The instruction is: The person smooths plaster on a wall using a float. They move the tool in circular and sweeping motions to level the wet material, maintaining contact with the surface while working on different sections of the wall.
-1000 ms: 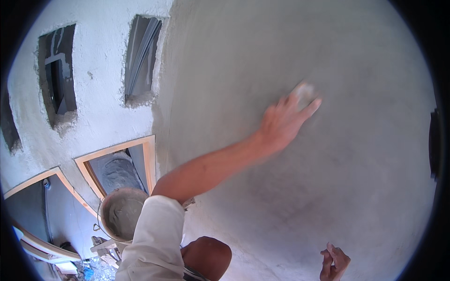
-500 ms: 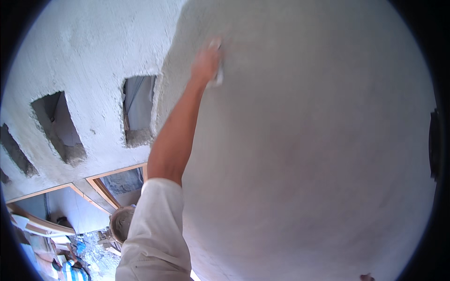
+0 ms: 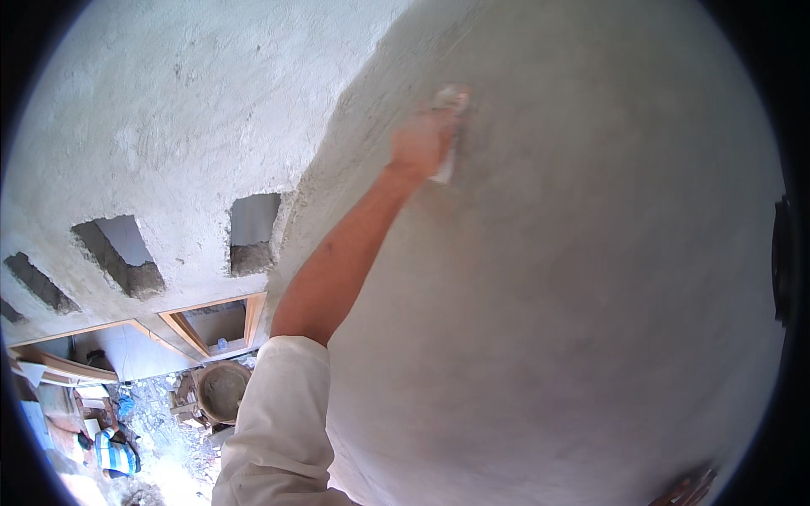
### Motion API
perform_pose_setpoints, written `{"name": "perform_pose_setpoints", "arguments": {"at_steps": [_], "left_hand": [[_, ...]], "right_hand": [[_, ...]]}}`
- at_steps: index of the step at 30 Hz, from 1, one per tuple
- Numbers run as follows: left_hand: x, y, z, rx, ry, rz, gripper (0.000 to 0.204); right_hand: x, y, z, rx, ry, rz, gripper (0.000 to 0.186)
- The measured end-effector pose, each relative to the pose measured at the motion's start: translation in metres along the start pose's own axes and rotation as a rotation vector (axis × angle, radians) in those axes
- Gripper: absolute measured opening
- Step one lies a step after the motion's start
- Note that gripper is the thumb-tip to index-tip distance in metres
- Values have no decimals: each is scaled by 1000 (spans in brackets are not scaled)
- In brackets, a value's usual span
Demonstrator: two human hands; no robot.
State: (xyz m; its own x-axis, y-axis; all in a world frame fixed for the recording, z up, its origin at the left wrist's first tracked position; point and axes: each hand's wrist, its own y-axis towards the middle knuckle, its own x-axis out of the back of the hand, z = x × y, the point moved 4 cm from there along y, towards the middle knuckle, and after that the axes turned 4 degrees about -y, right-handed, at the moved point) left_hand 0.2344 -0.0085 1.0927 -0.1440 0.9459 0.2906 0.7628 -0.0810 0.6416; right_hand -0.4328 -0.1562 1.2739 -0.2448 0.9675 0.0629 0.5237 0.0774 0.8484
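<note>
My left hand (image 3: 419,145) is closed round a pale plastering trowel (image 3: 445,164), pressed to the wet grey plaster (image 3: 548,278) on the wall. Motion smears the hand and tool, so the trowel's exact shape is unclear. The bare forearm rises from a rolled white sleeve. To the left, the darker plaster ends in an uneven border against the rough, whitish wall (image 3: 211,110). At the lower right rim, part of my right hand (image 3: 688,487) shows dark and cut off against the wall; its grip cannot be made out.
Rough rectangular openings (image 3: 253,221) pierce the wall at left, above wooden frames (image 3: 253,320). Below stands a round tub of mortar (image 3: 224,392) among wooden pieces. A person in a blue and white striped shirt (image 3: 116,453) is on the littered floor at lower left.
My left hand and the trowel have moved right and slightly down in view. The view has shifted, showing more of the floor and tub. More of my right hand shows at lower right.
</note>
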Motion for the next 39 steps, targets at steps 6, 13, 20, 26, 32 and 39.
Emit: {"name": "perform_pose_setpoints", "arguments": {"at_steps": [6,13,20,26,32,39], "left_hand": [[-55,-123,38,-43,-122,-45,54],[23,4,-136,-443,0,-166,60],[-4,-4,-63,-125,27,-82,50],[28,-43,-270,-782,-16,73,53],[45,126,-185,-268,-62,-178,38],[-11,-84,-238,-577,-107,8,51]], "right_hand": [[-9,2,-5,-34,-55,-138,53],[-11,3,-7,-72,-3,-215,51],[-13,9,-4,-28,-168,-235,42],[-26,-12,-38,-102,-47,-180,47],[-27,-12,-35,-137,2,-216,46],[-30,-22,-41,-189,20,-205,43]]}}
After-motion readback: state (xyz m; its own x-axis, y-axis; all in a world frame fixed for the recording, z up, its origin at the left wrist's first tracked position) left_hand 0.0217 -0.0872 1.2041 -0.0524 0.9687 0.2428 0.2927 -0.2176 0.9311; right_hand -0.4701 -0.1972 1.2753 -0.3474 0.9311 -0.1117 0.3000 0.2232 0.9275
